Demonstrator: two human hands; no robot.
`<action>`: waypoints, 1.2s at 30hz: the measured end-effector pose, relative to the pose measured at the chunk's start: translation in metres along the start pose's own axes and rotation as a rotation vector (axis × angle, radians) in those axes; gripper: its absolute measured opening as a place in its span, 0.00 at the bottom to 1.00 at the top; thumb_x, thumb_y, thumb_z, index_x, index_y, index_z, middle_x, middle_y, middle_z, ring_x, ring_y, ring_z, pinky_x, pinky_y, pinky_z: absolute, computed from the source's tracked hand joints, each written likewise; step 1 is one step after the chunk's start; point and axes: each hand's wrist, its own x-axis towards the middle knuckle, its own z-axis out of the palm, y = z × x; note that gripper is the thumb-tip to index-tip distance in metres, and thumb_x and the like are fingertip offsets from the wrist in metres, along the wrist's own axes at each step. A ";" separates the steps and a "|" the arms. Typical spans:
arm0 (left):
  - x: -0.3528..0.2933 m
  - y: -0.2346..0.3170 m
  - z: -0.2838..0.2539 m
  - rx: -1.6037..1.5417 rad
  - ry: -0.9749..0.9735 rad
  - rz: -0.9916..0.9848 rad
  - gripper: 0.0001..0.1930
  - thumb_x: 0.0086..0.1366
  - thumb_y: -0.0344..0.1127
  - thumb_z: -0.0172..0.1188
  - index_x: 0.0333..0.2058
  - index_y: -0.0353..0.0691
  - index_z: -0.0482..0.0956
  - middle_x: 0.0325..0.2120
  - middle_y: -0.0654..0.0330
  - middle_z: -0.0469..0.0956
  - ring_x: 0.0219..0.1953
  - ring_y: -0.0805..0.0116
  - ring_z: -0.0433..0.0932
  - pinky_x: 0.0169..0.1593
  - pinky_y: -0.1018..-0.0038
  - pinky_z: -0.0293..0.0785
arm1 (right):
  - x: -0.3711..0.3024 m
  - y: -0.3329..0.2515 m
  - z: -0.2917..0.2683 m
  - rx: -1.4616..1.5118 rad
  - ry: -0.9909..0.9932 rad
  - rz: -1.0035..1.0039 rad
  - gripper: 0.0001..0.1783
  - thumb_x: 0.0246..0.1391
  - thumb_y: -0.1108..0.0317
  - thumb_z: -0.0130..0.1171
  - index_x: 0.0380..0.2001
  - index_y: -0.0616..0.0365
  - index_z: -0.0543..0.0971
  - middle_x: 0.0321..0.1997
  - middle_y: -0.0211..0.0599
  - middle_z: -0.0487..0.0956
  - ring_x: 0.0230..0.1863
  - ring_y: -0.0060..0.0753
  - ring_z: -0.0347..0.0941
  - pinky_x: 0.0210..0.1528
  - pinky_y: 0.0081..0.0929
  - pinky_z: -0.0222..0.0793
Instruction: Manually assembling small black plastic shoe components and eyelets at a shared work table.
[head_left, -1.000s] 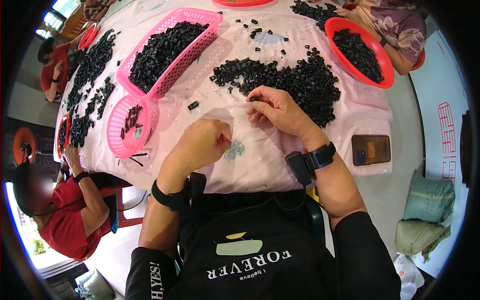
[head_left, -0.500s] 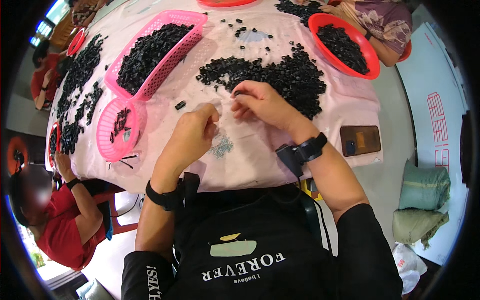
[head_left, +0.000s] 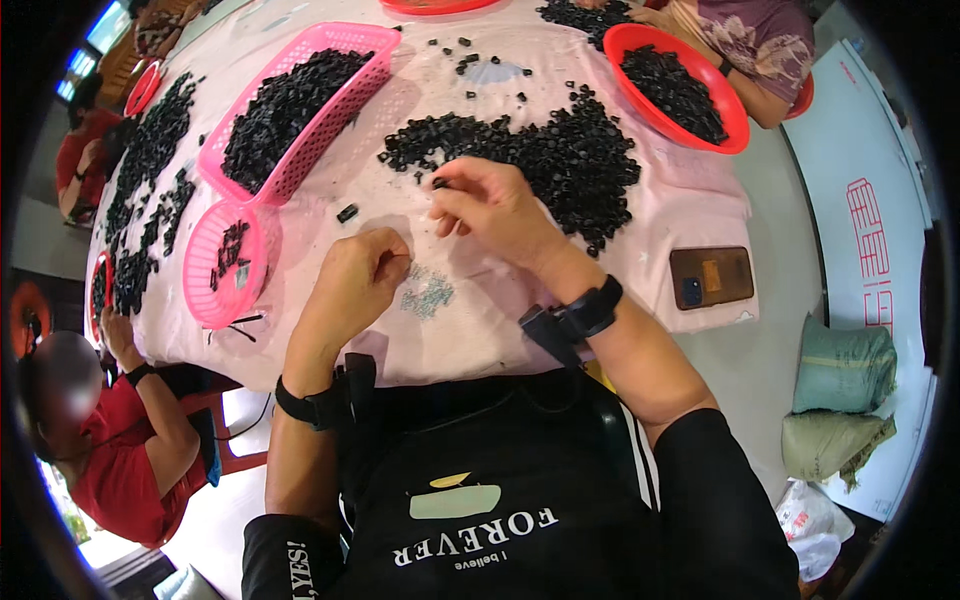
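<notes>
Between the thumb and forefinger of my right hand (head_left: 487,208) is a small black plastic part (head_left: 439,184). This hand hovers at the near left edge of a wide heap of black plastic parts (head_left: 560,160). My left hand (head_left: 362,278) is closed, its thumb and fingertips pinched together; whatever they hold, if anything, is hidden. Just right of it lies a small scatter of tiny clear pieces (head_left: 427,292) on the pink tablecloth. A single black piece (head_left: 347,213) rests beyond my left hand.
Left of my hands stand a pink rectangular basket (head_left: 292,175) full of black parts and a round pink basket (head_left: 192,270) with a few. A red basin (head_left: 738,118) sits far right, above a phone (head_left: 711,277). Co-workers sit around the table, one in red (head_left: 130,450) at left.
My right hand has shifted slightly left with the black part, now more visible at its fingertips. The left hand remains pinched beside the clear pieces. The whole view has shifted a little.
</notes>
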 end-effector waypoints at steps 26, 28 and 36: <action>-0.001 0.011 0.006 0.123 -0.111 0.097 0.06 0.52 0.17 0.61 0.30 0.32 0.78 0.26 0.52 0.78 0.27 0.61 0.79 0.33 0.69 0.75 | 0.001 0.002 -0.021 0.066 -0.037 0.093 0.08 0.65 0.67 0.59 0.42 0.59 0.80 0.36 0.31 0.83 0.37 0.21 0.81 0.41 0.19 0.77; -0.003 0.012 0.003 0.014 -0.113 0.060 0.07 0.53 0.18 0.62 0.31 0.32 0.78 0.26 0.53 0.78 0.27 0.61 0.79 0.33 0.69 0.75 | 0.002 0.000 -0.019 0.066 -0.029 0.089 0.07 0.63 0.67 0.60 0.40 0.60 0.80 0.35 0.32 0.83 0.35 0.22 0.82 0.40 0.21 0.78; -0.004 0.005 0.002 0.107 -0.099 0.068 0.06 0.52 0.19 0.61 0.29 0.34 0.77 0.27 0.51 0.78 0.30 0.54 0.80 0.35 0.64 0.74 | -0.001 -0.001 -0.020 0.044 -0.054 0.075 0.09 0.62 0.69 0.62 0.43 0.61 0.82 0.35 0.32 0.84 0.37 0.22 0.82 0.41 0.20 0.79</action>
